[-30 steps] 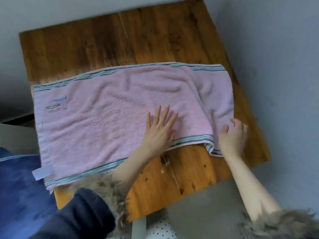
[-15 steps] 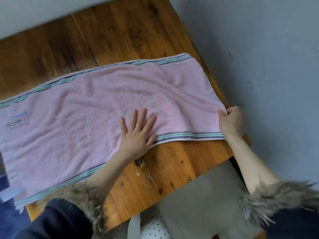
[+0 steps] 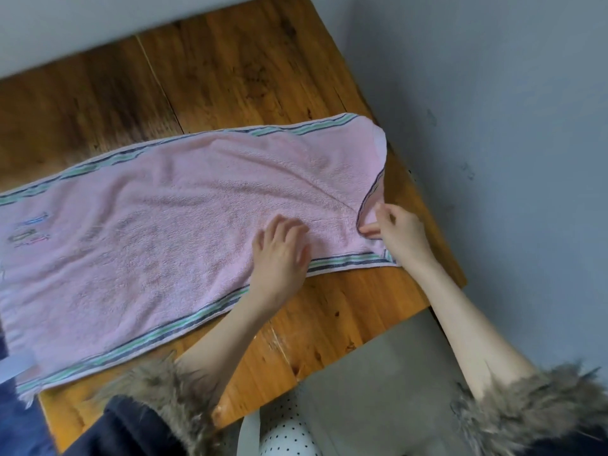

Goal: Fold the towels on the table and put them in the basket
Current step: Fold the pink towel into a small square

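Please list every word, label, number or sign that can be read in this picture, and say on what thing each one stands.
No text can be read for certain.
Embroidered marks at the left end of the pink towel: coloured shapes, too blurred to read.
White tag at the towel's near left corner: it shows no print.

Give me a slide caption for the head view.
Right hand pinches pink towel end; left hand rests on it, wooden table.

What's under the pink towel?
The wooden table lies under the pink towel, showing around its edges. The left hand rests on top. Anything else beneath is covered, so it cannot be seen.
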The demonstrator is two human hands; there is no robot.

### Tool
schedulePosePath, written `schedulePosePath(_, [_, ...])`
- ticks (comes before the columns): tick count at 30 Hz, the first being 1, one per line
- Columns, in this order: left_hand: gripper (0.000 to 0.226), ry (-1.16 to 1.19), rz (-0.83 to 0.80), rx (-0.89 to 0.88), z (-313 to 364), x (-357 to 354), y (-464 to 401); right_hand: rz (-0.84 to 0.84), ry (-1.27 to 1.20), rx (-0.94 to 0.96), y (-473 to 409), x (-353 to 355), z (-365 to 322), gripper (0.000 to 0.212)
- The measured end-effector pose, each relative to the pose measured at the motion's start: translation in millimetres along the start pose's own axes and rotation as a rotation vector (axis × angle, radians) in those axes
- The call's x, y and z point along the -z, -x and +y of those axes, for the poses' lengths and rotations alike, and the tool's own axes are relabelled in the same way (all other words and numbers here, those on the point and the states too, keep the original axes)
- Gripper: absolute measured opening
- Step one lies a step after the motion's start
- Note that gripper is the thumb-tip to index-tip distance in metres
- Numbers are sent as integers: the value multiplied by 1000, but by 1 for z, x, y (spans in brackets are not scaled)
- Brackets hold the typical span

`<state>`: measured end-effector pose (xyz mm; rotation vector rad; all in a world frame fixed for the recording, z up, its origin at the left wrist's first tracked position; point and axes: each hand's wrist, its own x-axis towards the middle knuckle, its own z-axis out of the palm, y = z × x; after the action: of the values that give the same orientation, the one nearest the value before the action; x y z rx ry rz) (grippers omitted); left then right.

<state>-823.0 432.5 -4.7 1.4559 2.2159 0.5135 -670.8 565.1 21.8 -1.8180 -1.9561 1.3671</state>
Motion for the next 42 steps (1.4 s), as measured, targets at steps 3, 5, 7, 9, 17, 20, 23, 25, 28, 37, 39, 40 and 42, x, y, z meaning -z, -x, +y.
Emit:
schedulePosePath(3, [29, 128, -31, 54, 21, -8, -2, -46, -116, -37, -2, 1, 5, 35])
schedulePosePath(5, [30, 229, -114, 140, 35, -16, -6, -86, -239, -90, -3, 3, 6, 37])
schedulePosePath(7, [30, 287, -156, 218, 45, -22, -14, -116, -319, -128, -6, 7, 5, 41])
schedulePosePath(9, [30, 309, -135, 273, 53, -26, -22, -60, -244, -87, -10, 12, 5, 43])
schedulePosePath(17, [45, 140, -123, 323, 83, -43, -44, 174, -7, 7, -80, 31, -16, 48])
schedulePosePath(20, [24, 217, -169, 274, 85, -46, -48, 43, -44, -91, -108, 28, -34, 48])
schedulePosePath(23, [22, 369, -216, 208, 81, -41, -46, 21, -131, -129, -129, 21, -50, 45])
schedulePosePath(25, [16, 443, -240, 197, 76, -35, -49, 29, -222, -195, -142, 18, -58, 51])
schedulePosePath(28, [16, 513, -249, 210, 66, -20, -58, 2, -320, -242, -150, 15, -69, 55])
schedulePosePath(37, [29, 636, -362, 105, 85, -12, -62, 248, -331, -77, -158, 57, -79, 21])
schedulePosePath(39, [30, 627, -401, 81, 90, -14, -61, 229, -277, -114, -157, 57, -74, 18])
schedulePosePath(40, [28, 624, -406, 74, 90, -13, -60, 211, -246, -112, -155, 54, -73, 14])
schedulePosePath(42, [20, 652, -411, 78, 85, -7, -58, 202, -187, -66, -150, 46, -79, 16])
